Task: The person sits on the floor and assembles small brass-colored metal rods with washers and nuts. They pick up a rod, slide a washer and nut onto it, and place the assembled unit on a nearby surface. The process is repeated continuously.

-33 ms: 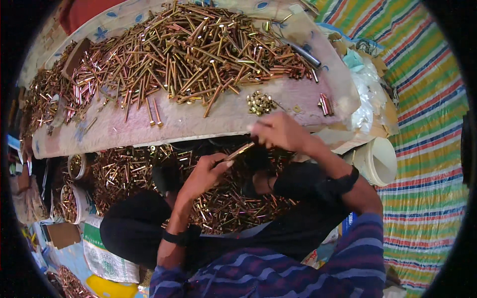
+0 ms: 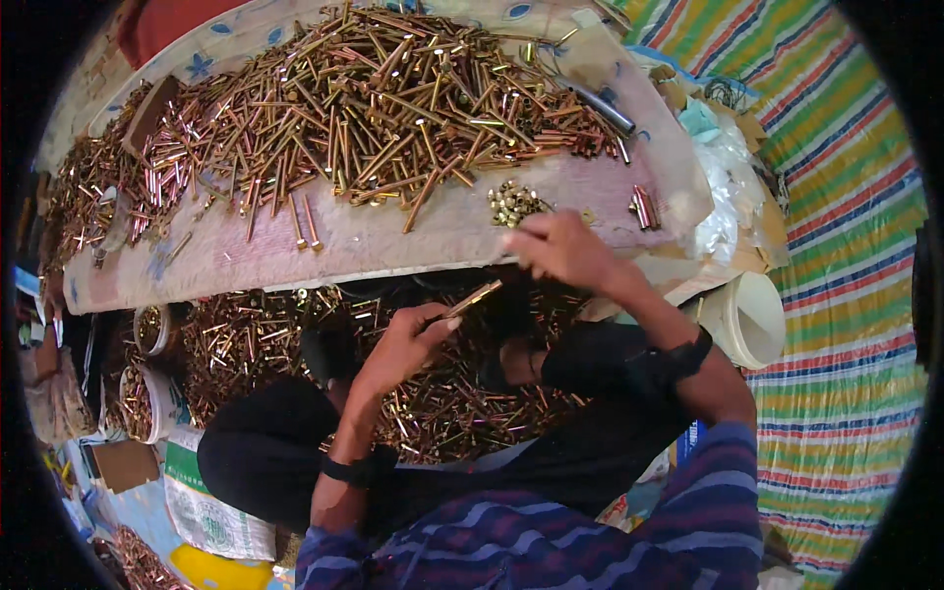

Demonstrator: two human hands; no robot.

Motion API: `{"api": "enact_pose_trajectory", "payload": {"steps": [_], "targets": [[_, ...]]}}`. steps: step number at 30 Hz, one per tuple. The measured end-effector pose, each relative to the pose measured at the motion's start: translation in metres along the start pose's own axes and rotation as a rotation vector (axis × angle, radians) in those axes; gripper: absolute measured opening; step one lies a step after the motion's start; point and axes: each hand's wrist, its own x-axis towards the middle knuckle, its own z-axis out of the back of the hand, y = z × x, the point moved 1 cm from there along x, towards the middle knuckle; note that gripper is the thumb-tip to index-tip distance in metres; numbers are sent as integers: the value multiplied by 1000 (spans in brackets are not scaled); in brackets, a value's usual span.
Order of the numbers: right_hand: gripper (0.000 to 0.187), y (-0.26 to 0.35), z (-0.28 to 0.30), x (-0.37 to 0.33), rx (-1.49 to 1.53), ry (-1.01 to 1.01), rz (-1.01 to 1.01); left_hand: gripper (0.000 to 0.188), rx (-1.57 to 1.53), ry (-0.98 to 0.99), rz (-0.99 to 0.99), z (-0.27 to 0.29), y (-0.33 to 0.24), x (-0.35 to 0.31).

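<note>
My left hand (image 2: pixel 401 344) is closed on a brass-coloured bolt (image 2: pixel 476 299), whose free end points up and right, just off the table's front edge. Beyond that end, my right hand (image 2: pixel 565 254) hovers at the edge, close to a small heap of shiny nuts (image 2: pixel 511 203). Motion blurs its fingertips, so anything between them is hidden. A big pile of long brass-coloured bolts (image 2: pixel 383 108) covers the back of the table (image 2: pixel 383 246).
Loose bolts (image 2: pixel 472 418) lie thick below the table around my feet. To the right are a white bucket (image 2: pixel 757 320) and clear plastic bags (image 2: pixel 723 187). A dark metal tube (image 2: pixel 602 108) rests by the pile; smaller tubs (image 2: pixel 147 403) stand at the left.
My right hand has moved slightly right and up, away from the bolt's end and nearer the nuts. My left hand keeps its hold on the bolt in the same place.
</note>
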Motion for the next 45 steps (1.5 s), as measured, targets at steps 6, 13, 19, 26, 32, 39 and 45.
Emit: {"api": "enact_pose_trajectory", "payload": {"steps": [6, 13, 19, 26, 32, 39, 45], "targets": [[30, -51, 22, 13, -482, -277, 58, 28, 8, -45, -49, 3, 10, 4], [28, -71, 17, 19, -532, -319, 68, 30, -41, -9, 3, 8, 12, 3], [27, -82, 19, 24, -500, -330, 8, 29, -66, 9, -19, 9, 16, 1], [27, -65, 22, 20, -421, -371, -58, 29, -132, -25, 1, 10, 19, 4], [24, -15, 16, 10, 120, -231, -118, 28, -157, -77, -62, 8, 16, 6], [24, 23, -10, 0, 261, 34, -94, 28, -200, -49, 70, 7, 1, 1], [23, 29, -16, -4, 286, 107, -101, 29, -90, -20, 7, 7, 0, -1]]}}
